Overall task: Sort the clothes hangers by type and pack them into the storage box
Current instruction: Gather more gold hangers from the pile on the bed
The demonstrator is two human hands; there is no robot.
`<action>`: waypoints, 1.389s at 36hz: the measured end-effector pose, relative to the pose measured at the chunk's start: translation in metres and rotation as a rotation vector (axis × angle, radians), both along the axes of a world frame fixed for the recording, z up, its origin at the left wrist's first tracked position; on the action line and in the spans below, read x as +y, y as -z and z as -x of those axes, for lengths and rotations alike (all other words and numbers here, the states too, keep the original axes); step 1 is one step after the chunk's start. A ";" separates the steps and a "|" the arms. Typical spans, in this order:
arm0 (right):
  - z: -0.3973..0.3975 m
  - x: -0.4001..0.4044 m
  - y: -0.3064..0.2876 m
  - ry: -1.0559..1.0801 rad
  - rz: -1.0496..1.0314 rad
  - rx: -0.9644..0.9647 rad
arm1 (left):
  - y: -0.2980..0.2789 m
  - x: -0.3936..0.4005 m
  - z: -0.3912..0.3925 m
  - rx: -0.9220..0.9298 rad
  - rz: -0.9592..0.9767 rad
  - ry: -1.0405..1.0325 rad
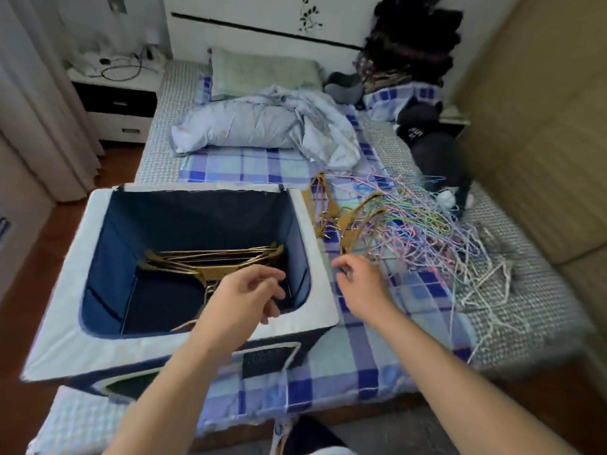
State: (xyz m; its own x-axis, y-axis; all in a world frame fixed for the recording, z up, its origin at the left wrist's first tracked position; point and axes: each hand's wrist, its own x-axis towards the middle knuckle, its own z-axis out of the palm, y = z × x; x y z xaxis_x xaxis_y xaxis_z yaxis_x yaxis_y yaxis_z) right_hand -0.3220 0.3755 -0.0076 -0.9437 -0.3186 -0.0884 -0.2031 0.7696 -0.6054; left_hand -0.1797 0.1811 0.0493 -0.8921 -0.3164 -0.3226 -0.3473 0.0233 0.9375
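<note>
Both hands reach forward: left hand [249,292] (over the storage box [315,257]) loosely curled, empty; right hand [359,284] likewise.

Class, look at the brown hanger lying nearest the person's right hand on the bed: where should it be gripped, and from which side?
Probably at the near end of the brown hanger, coming from the near side by the right hand. That end points toward the hand and lies free, while its far end runs into the tangled wire hangers.
</note>
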 end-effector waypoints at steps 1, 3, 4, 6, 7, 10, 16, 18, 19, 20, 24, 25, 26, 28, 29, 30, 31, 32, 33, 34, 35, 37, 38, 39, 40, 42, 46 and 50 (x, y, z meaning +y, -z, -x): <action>0.001 0.021 0.003 0.053 -0.004 -0.041 | -0.003 0.010 0.003 -0.004 -0.039 0.050; 0.004 0.055 0.012 0.143 -0.049 -0.137 | -0.006 0.021 0.006 -0.040 -0.101 0.126; 0.005 0.079 0.014 0.197 -0.080 -0.173 | -0.007 0.031 0.011 -0.063 -0.122 0.167; 0.010 0.116 0.022 0.262 -0.109 -0.212 | -0.009 0.047 0.020 -0.111 -0.146 0.216; 0.014 0.135 0.027 0.286 -0.114 -0.218 | -0.008 0.057 0.028 -0.130 -0.157 0.239; 0.025 0.175 0.038 0.341 -0.105 -0.247 | -0.008 0.088 0.054 -0.171 -0.168 0.287; 0.084 0.225 0.059 0.395 -0.054 -0.303 | 0.014 0.165 0.133 -0.202 -0.201 0.336; 0.117 0.237 0.071 0.373 -0.043 -0.322 | 0.033 0.190 0.163 -0.234 -0.173 0.336; 0.135 0.240 0.075 0.354 -0.032 -0.333 | 0.044 0.200 0.179 -0.257 -0.156 0.324; 0.148 0.241 0.078 0.336 -0.032 -0.349 | 0.051 0.207 0.189 -0.288 -0.132 0.306; 0.202 0.244 0.092 0.257 -0.055 -0.438 | 0.085 0.229 0.233 -0.375 -0.080 0.205; 0.235 0.246 0.102 0.221 -0.060 -0.475 | 0.101 0.237 0.257 -0.414 -0.061 0.151; 0.238 0.243 0.099 0.217 -0.059 -0.486 | 0.103 0.238 0.258 -0.441 -0.022 0.145; 0.267 0.238 0.103 0.189 -0.049 -0.512 | 0.109 0.240 0.279 -0.490 0.044 0.096; 0.291 0.229 0.112 0.154 -0.049 -0.527 | 0.121 0.239 0.298 -0.526 0.070 0.071; 0.308 0.222 0.119 0.138 -0.045 -0.537 | 0.129 0.236 0.312 -0.537 0.105 0.062; 0.324 0.212 0.126 0.122 -0.045 -0.534 | 0.138 0.232 0.329 -0.552 0.149 0.067; 0.340 0.201 0.136 0.100 -0.034 -0.529 | 0.151 0.227 0.347 -0.553 0.187 0.064; 0.355 0.191 0.151 0.080 -0.032 -0.525 | 0.169 0.220 0.366 -0.552 0.233 0.074; 0.371 0.179 0.173 0.070 -0.024 -0.515 | 0.195 0.211 0.389 -0.552 0.292 0.086; 0.381 0.170 0.187 0.058 -0.018 -0.512 | 0.213 0.203 0.408 -0.557 0.361 0.093; 0.395 0.149 0.222 0.043 -0.016 -0.522 | 0.265 0.181 0.439 -0.591 0.527 0.065; 0.399 0.139 0.238 0.036 -0.011 -0.530 | 0.290 0.167 0.454 -0.598 0.640 0.053; 0.399 0.133 0.246 0.029 -0.001 -0.546 | 0.307 0.154 0.463 -0.587 0.742 0.038; 0.400 0.127 0.261 0.033 0.016 -0.554 | 0.327 0.141 0.476 -0.570 0.816 0.022; 0.398 0.115 0.282 0.035 0.043 -0.572 | 0.361 0.116 0.495 -0.592 0.861 -0.025; 0.401 0.081 0.320 0.056 -0.007 -0.495 | 0.397 0.082 0.516 -0.658 0.634 -0.081; 0.396 0.049 0.353 0.135 -0.004 -0.391 | 0.409 0.077 0.519 -0.546 0.820 0.147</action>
State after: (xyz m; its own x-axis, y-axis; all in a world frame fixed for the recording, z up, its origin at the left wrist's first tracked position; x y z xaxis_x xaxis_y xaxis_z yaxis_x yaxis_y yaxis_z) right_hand -0.7184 0.4245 -0.3608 -0.8723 -0.1927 -0.4494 0.1447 0.7761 -0.6137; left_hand -0.6983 0.2577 -0.3594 -0.7348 -0.5232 -0.4316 -0.6678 0.6697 0.3251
